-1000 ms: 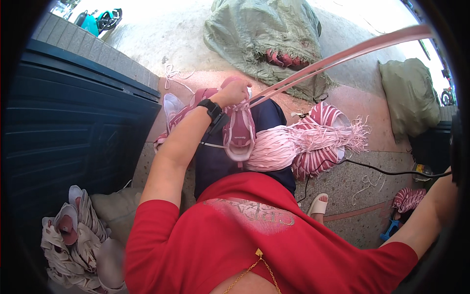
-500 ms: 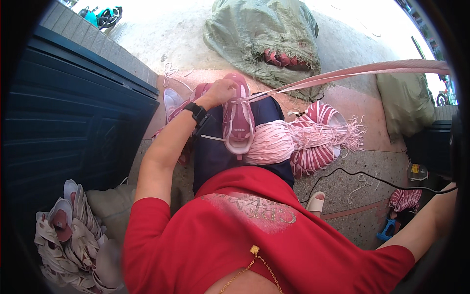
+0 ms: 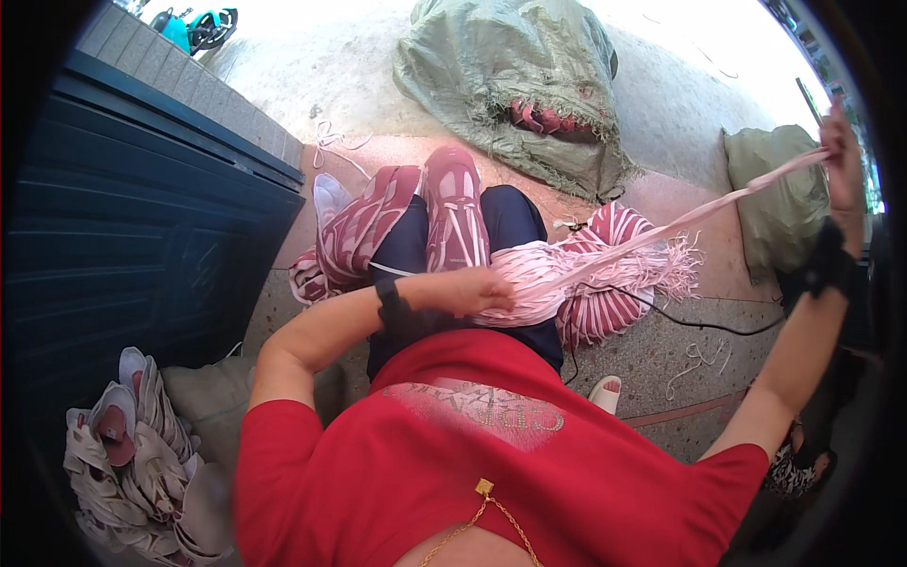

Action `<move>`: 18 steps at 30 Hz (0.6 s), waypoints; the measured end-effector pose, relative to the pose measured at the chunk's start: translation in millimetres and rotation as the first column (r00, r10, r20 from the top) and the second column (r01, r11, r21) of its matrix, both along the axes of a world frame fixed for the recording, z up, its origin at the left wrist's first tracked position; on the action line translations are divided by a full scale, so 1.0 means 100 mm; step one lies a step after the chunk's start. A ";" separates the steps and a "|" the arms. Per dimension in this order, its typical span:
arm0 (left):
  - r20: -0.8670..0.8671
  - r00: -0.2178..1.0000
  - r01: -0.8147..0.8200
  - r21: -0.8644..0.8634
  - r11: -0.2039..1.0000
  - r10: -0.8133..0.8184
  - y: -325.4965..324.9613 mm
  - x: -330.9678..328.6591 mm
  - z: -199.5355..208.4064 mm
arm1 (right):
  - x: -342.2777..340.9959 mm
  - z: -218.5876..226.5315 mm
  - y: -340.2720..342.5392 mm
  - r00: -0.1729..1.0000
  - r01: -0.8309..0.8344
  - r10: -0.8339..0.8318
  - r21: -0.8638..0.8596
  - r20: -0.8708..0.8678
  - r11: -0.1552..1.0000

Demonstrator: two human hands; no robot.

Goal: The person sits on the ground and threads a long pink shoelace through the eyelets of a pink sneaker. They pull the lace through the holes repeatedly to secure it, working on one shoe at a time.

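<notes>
A maroon-and-pink sneaker (image 3: 452, 198) lies on my lap, toe pointing away, its pale laces loose across the front. To its right, a thick bundle of pink shoelaces (image 3: 529, 274) rests over my thigh. My left hand (image 3: 468, 291), a dark band on its wrist, has its curled fingers on the near left end of that bundle. Far out at the right, my right hand (image 3: 841, 156) is raised and closed round a pink shoelace (image 3: 699, 222) stretched taut from the bundle. Part of the right hand is blurred.
More maroon shoes (image 3: 364, 222) lie left of my knees; striped ones (image 3: 605, 317) sit under the laces. A torn green sack (image 3: 510, 66) stands ahead, another sack (image 3: 775, 189) at right. Pale shoes (image 3: 137, 454) are heaped near left, beside a dark blue panel (image 3: 142, 208). A black cord (image 3: 699, 326) crosses the right.
My left hand has left the sneaker's toe and come nearer, onto the shoelace bundle. My right hand has risen from the lower right. The stretched lace now runs from the bundle, not the sneaker.
</notes>
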State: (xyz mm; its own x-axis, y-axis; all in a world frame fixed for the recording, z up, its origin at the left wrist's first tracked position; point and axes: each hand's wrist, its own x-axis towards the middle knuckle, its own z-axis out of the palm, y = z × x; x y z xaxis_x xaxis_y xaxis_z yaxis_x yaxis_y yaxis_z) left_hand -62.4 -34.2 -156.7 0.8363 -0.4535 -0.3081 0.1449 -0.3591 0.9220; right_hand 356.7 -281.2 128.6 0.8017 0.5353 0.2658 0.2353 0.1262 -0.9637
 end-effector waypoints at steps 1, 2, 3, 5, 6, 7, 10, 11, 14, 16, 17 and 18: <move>0.191 0.981 -0.001 0.102 0.995 -0.019 -0.01 -0.15 -0.27 | -0.25 -0.52 0.25 0.989 -0.103 0.087 -0.128 -0.123 0.986; 0.166 0.986 -0.035 0.153 0.988 0.010 -0.01 -0.25 -0.33 | -0.59 -1.14 0.59 0.953 -0.223 0.149 -0.278 -0.263 0.934; 0.154 0.988 -0.041 0.188 0.981 0.011 -0.01 -0.30 -0.37 | -1.09 -1.59 0.84 0.929 -0.322 0.188 -0.447 -0.320 0.835; 0.224 0.975 -0.050 0.212 0.976 0.001 -0.03 -0.23 -0.28 | -1.87 -2.30 1.15 0.770 -0.602 0.335 -0.447 -0.542 0.661; 0.255 0.967 -0.069 0.231 0.970 0.008 -0.04 -0.19 -0.22 | -2.17 -2.55 1.30 0.636 -0.748 0.396 -0.403 -0.663 0.527; 0.326 0.944 -0.051 0.271 0.961 -0.042 -0.05 -0.14 -0.17 | -2.39 -2.94 1.37 0.541 -0.808 0.397 -0.326 -0.742 0.490; 0.495 0.864 -0.100 0.357 0.929 -0.098 -0.11 -0.14 -0.10 | -2.77 -3.35 1.60 0.325 -0.833 0.390 -0.065 -0.861 0.550; 0.520 0.848 -0.114 0.368 0.923 -0.103 -0.09 -0.15 -0.09 | -2.82 -3.40 1.63 0.333 -0.798 0.373 -0.048 -0.866 0.600; 0.678 0.733 -0.267 0.368 0.891 -0.060 0.14 -0.08 0.09 | -2.86 -3.33 1.55 0.402 -0.717 0.299 -0.094 -0.865 0.691; 0.770 0.637 -0.499 0.387 0.775 0.027 0.53 0.12 0.06 | -2.81 -3.30 1.40 0.494 -0.699 0.274 -0.189 -0.825 0.690; 0.766 0.638 -0.603 0.436 0.668 0.076 0.71 0.20 -0.06 | -2.83 -3.30 1.37 0.518 -0.705 0.297 -0.204 -0.802 0.680; 0.720 0.693 -0.564 0.534 0.630 0.010 0.80 0.26 -0.19 | -2.86 -3.29 1.34 0.539 -0.712 0.322 -0.218 -0.778 0.667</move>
State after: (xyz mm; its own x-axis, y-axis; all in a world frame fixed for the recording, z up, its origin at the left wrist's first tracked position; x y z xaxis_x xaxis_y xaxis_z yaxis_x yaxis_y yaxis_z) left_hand -36.4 46.2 -175.9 0.9738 -0.0376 0.2241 -0.1101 -0.9408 0.3206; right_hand 70.9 -146.8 -200.7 0.1707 0.7936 -0.5840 -0.3961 -0.4874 -0.7782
